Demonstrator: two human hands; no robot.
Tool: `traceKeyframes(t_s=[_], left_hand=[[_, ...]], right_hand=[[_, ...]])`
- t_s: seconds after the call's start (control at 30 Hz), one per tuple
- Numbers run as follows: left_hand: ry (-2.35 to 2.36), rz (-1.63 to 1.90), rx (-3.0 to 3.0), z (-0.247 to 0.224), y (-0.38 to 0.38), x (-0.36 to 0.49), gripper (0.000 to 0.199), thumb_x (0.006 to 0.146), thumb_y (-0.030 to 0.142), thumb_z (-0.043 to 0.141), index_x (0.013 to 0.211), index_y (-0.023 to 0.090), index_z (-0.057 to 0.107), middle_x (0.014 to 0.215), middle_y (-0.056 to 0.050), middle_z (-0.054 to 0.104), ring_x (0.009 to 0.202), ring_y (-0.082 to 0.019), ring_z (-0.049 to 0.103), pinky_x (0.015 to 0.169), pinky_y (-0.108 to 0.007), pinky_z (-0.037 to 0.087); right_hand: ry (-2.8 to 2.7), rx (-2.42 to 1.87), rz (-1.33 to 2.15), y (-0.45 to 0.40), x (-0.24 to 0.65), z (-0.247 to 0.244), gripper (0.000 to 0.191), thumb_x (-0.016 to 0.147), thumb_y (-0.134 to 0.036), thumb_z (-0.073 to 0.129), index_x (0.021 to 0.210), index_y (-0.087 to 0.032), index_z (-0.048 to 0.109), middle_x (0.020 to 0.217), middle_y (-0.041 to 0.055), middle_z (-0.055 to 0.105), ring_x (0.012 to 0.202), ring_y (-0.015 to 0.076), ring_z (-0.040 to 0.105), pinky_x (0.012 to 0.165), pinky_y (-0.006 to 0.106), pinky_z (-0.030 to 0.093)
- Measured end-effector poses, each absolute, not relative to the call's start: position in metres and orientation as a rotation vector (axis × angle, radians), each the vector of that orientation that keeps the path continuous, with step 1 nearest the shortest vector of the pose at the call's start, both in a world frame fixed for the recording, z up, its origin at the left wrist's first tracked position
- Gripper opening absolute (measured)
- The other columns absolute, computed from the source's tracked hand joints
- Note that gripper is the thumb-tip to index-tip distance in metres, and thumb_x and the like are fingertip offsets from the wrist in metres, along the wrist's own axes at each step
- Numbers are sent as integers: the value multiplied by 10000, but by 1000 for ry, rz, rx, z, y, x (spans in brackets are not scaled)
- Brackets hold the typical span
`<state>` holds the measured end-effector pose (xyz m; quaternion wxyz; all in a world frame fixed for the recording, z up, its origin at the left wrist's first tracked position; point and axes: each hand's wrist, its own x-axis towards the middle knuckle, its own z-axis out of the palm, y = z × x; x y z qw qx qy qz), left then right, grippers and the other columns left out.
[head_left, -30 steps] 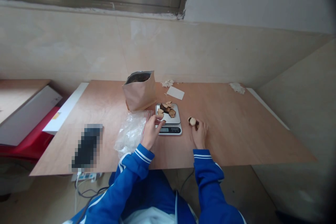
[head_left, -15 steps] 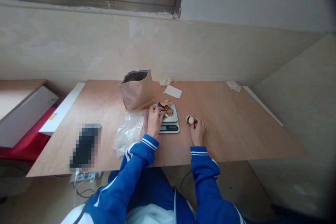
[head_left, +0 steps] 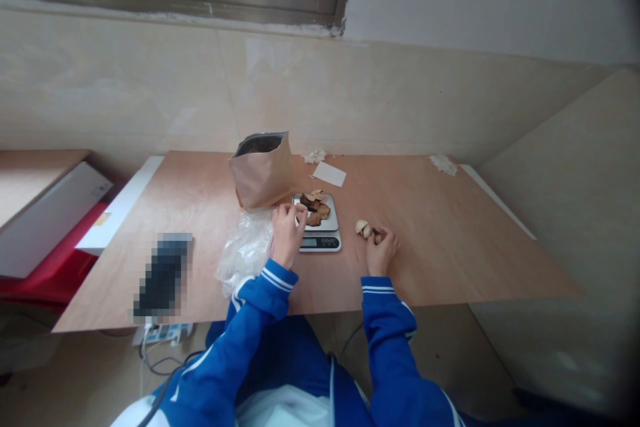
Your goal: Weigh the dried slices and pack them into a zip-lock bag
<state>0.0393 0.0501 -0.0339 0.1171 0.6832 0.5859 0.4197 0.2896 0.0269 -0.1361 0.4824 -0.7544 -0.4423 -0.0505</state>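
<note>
Several brown dried slices (head_left: 315, 219) with dark edges lie on the pan of a white digital kitchen scale (head_left: 333, 223). The scale's display is lit, but its digits are too small to read. At the pan's left edge, my left hand (head_left: 287, 233) has its fingers drawn together; whatever they hold is unclear. On the table right of the scale, my right hand (head_left: 382, 255) has its fingers closed around some dried slices (head_left: 377, 237). Touching those fingertips or just left of them are pale, curled slices (head_left: 363, 229).
An open brown paper pouch (head_left: 263, 177) stands behind a crumpled clear plastic bag (head_left: 243, 250), left of the scale. At the back lie a white card (head_left: 329, 174) and white crumpled bits (head_left: 315, 157), with more white scraps (head_left: 443, 164) far right. A blurred dark device (head_left: 163, 277) lies left.
My left hand has drawn back left from over the pan, and more slices show there now. The fingers of my right hand have shifted slightly right, off the pale slices, onto darker ones.
</note>
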Motion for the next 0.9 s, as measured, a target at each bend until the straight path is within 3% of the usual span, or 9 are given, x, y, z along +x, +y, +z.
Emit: traceKeyframes(t_s=[0.2,0.33,0.47,0.57,0.9], left_hand=[[1773,1282,1901,-25,18,-13,158,920,299,472,909,198,594,905,-67,575,892,-229,558,830,-394,454],[1897,1127,1975,-58,7,-42,237,890,373,509,994,171,576,914,-88,558,884,-252,572,809,-420,473],[1895,939,2046,-91,-4,-52,384,855,501,540,1032,161,547,903,-85,547,837,-253,589,759,-420,497],[1959,859,2086,-100,-11,-50,353,892,483,489,1054,172,532,930,-88,553,905,-272,580,807,-443,483],[1918,904,2019,-95,-10,-48,295,939,457,417,997,187,522,902,-72,562,900,-255,578,823,-422,471]], right_hand=[[-856,-1789,-128,24,290,-134,177,769,-309,607,864,-183,527,888,78,567,857,227,521,850,411,427],[-701,-1729,4,24,288,-131,265,763,-381,634,885,-187,501,889,62,562,780,185,531,759,350,470],[-647,-1673,95,24,286,-128,360,777,-498,625,896,-192,478,886,59,573,787,182,559,762,343,487],[-664,-1622,107,23,285,-123,397,785,-544,609,907,-187,486,912,75,593,817,190,581,779,346,489],[-935,-1456,359,28,252,-108,346,806,-496,622,931,-176,580,945,91,656,880,204,632,802,356,508]])
